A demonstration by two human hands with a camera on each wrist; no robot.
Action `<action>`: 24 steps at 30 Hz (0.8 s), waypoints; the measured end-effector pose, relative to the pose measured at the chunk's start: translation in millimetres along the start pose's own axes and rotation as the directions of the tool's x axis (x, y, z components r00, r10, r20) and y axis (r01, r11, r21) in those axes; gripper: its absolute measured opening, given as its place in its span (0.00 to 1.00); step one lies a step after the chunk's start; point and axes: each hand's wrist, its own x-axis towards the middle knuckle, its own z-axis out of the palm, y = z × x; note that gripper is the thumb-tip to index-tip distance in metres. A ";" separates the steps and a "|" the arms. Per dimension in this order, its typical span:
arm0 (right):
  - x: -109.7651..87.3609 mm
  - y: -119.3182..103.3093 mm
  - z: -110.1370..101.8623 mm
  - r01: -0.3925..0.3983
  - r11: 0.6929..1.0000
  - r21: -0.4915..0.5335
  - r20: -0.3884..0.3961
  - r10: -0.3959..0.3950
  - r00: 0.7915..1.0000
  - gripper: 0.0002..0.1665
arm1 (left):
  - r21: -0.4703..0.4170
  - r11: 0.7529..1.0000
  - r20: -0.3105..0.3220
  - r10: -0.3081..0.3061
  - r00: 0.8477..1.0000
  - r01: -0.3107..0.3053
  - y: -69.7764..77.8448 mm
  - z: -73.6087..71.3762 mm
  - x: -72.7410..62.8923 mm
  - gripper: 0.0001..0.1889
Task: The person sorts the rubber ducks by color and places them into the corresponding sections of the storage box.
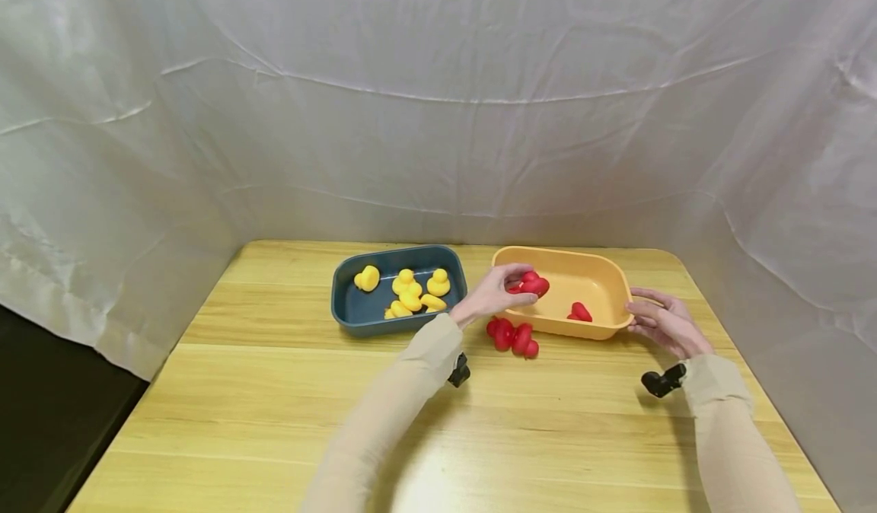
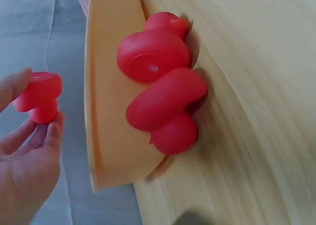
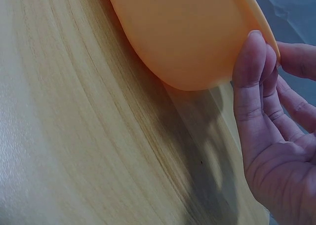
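Note:
My left hand (image 1: 495, 291) pinches a red rubber duck (image 2: 43, 94) between thumb and fingertips, above the left end of the orange tray (image 1: 548, 323). At the tray's right end, my right hand (image 1: 663, 321) grips the rim, thumb against the outer wall in the right wrist view. Another red duck (image 1: 579, 312) lies inside the tray, towards its right. Two more red ducks (image 2: 154, 55) lie side by side on the table, against the tray's front wall, below my left wrist.
A dark blue tray (image 1: 356, 326) with several yellow ducks (image 1: 409, 292) stands left of the orange one. Both are near the back edge of the wooden table (image 1: 274, 422). Pale sheeting (image 1: 479, 117) hangs behind and at the sides.

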 end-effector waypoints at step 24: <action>1.6 2.5 -0.3 0.012 1.000 -0.019 -0.008 -0.012 1.000 0.16 | 0.038 0.999 -0.032 0.004 0.999 -0.003 1.6 10.9 10.3 0.33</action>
